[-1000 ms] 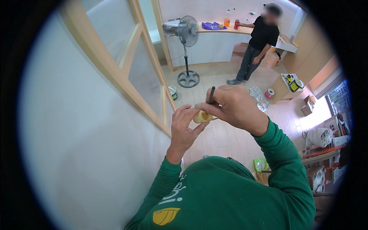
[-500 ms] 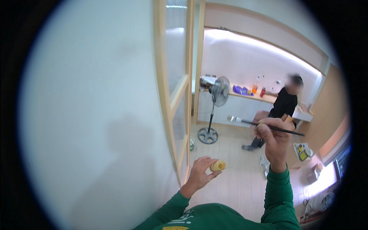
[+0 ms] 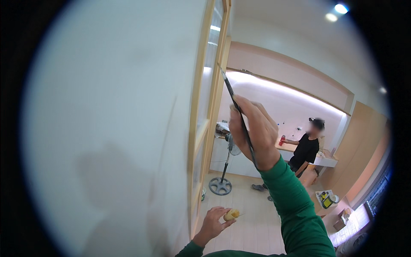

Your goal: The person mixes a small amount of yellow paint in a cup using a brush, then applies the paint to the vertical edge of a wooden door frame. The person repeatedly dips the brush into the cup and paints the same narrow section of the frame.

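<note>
My right hand [image 3: 259, 130] is raised high, its fingers closed around the dark handle of a slim paintbrush [image 3: 230, 88]. The brush points up and to the left. Its pale tip lies over the light wooden frame [image 3: 197, 92] of a glazed panel; I cannot tell whether they touch. Lower down, my left hand [image 3: 209, 225] grips a small yellow container [image 3: 231, 215] between thumb and fingers. Its top is tilted to the right, and a thin, pale sliver sticks out beside it.
A plain white wall [image 3: 120, 107] fills the left side. Beyond the frame stands a pedestal fan [image 3: 221, 186]. Another person [image 3: 305, 150] in dark clothes is by the long counter, one hand on a red bottle [image 3: 282, 140]. At right, a cardboard box [image 3: 341, 219] sits on the floor.
My right hand has risen and moved left, swinging the brush from nearly level to steeply upward by the frame. My left hand still holds the container. The co-worker has gone from seated to upright.
</note>
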{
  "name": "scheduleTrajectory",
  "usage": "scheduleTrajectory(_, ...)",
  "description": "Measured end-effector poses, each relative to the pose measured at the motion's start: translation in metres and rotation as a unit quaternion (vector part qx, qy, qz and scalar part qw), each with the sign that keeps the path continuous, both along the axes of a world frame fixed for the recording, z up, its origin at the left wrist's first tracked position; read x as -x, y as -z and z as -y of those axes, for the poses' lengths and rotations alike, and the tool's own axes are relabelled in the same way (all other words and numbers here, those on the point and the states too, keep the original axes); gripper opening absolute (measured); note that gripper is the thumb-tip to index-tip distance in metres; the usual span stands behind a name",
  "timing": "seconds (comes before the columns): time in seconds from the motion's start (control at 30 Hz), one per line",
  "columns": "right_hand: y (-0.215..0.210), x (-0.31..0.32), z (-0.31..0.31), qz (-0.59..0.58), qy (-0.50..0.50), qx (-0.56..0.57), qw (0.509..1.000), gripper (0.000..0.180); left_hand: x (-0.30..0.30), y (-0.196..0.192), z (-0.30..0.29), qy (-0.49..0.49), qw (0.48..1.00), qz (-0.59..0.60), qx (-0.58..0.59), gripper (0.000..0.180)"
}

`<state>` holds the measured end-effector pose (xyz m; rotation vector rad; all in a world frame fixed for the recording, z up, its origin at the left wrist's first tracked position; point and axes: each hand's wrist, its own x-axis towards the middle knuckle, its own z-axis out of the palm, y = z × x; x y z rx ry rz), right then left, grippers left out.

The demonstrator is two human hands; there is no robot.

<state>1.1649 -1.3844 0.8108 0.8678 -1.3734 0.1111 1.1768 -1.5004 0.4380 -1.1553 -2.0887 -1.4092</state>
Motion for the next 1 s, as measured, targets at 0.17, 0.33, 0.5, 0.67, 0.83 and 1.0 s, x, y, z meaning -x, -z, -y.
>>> scheduleTrajectory(0.17, -0.024, 0.022, 0.020, 0.005, 0.060, -0.022, 0.998, 0.033, 0.002, 0.010, -0.003, 0.015, 1.000, 0.008, -0.012, 0.053)
scheduleTrajectory(0.33, -0.032, 0.033, 0.032, -0.022, 0.108, -0.037, 0.993, 0.035, -0.004, 0.001, 0.000, 0.017, 1.000, 0.004, -0.015, 0.051)
scheduleTrajectory(0.5, -0.035, 0.042, 0.042, -0.027, 0.149, -0.050, 0.987, 0.038, -0.003, -0.003, 0.004, 0.016, 1.000, 0.013, -0.010, 0.052)
scheduleTrajectory(0.67, -0.041, 0.043, 0.047, -0.017, 0.172, -0.064, 0.983, 0.039, -0.003, -0.004, 0.002, 0.017, 1.000, 0.013, -0.011, 0.052)
scheduleTrajectory(0.83, -0.039, 0.047, 0.051, -0.011, 0.186, -0.066, 0.980, 0.037, -0.005, -0.005, 0.005, 0.013, 1.000, 0.013, -0.016, 0.052)
scheduleTrajectory(1.0, -0.034, 0.045, 0.051, -0.010, 0.183, -0.073, 0.980, 0.038, -0.006, 0.002, 0.006, 0.013, 1.000, 0.008, -0.021, 0.051)
